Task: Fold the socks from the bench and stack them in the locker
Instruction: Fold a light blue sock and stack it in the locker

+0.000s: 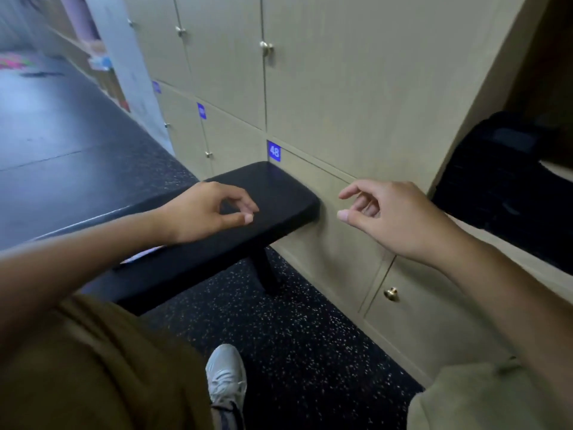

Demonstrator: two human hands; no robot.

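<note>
Only one text can be read. It is the number "48", in pale digits on a small blue label (274, 151). This label stands at the upper left corner of a beige locker door (328, 218), just above the far end of the black surface (273, 193). Two more blue labels of the same kind are on the locker doors further to the left, one (201, 111) nearer and one (156, 87) further away, but their digits are too blurred to read.
</note>
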